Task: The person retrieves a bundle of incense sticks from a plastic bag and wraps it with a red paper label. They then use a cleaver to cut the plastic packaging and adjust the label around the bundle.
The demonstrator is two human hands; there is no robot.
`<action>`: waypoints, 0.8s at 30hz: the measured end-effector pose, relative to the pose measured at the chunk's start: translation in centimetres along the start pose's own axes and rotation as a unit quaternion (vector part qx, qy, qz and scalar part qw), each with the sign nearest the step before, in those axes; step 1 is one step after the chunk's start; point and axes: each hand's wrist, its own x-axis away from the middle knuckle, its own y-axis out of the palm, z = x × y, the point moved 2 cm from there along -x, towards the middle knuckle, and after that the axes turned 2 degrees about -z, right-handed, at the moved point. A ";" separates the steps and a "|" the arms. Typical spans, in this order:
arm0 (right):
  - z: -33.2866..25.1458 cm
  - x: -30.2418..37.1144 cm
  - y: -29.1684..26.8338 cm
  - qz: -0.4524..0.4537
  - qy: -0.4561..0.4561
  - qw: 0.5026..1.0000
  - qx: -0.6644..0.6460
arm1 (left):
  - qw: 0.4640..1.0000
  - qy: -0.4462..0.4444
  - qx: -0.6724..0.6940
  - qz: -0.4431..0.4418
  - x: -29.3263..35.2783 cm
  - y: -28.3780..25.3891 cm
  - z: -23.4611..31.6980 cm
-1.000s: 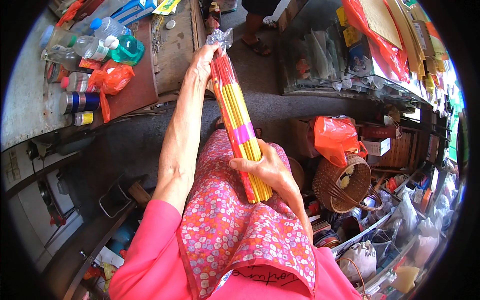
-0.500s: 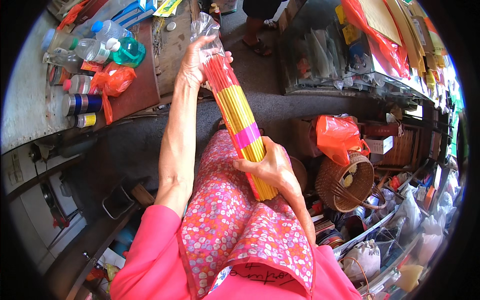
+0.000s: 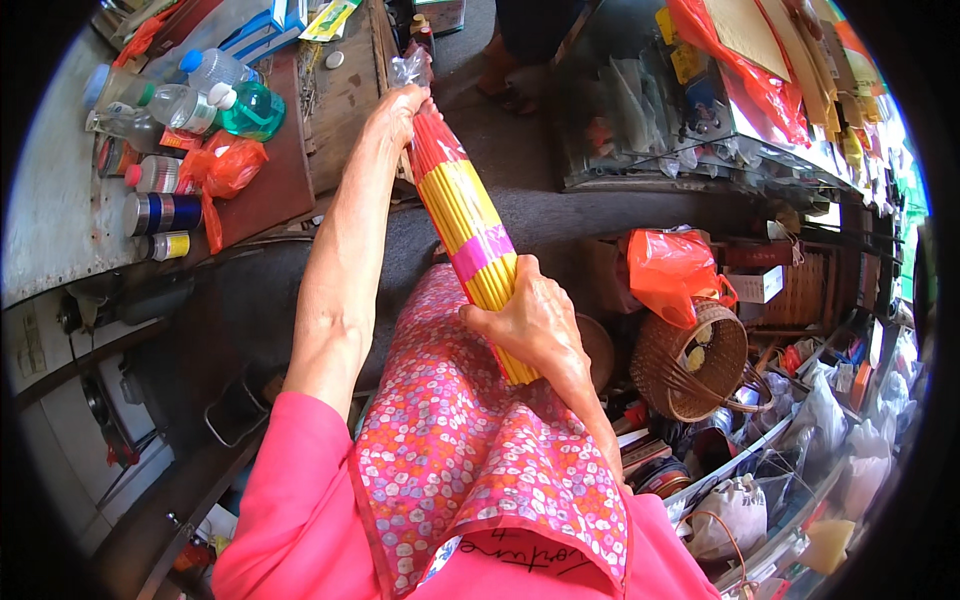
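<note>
A long bundle of incense sticks (image 3: 462, 205) slants in front of my body, yellow along most of its length and red at the far end. A pink paper band (image 3: 482, 251) goes around its middle. Clear plastic wraps the bundle, and its loose end (image 3: 411, 68) sticks up past the red tips. My left hand (image 3: 402, 112) is closed around the gathered plastic at that far end, its fingers partly hidden. Lower down, my right hand (image 3: 537, 318) grips the yellow part, thumb across the top. The near end rests over the flowered apron (image 3: 440, 400).
At the left, a table (image 3: 60, 230) carries several bottles (image 3: 180, 107) and a red plastic bag (image 3: 228, 165). A glass case (image 3: 630, 120) stands at the far right. Nearer are a wicker basket (image 3: 665, 365), an orange bag (image 3: 672, 275) and cluttered goods. Another person's legs (image 3: 530, 35) show at the top.
My left hand has closed around the plastic's end, where its fingers were spread before. The bundle has shifted slightly left and away from me, with my right hand still gripping it.
</note>
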 end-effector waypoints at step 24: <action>-0.2 1.8 -0.4 -0.027 -0.053 0.995 -0.083 | 0.972 0.127 -0.042 -0.192 2.8 -5.0 7.0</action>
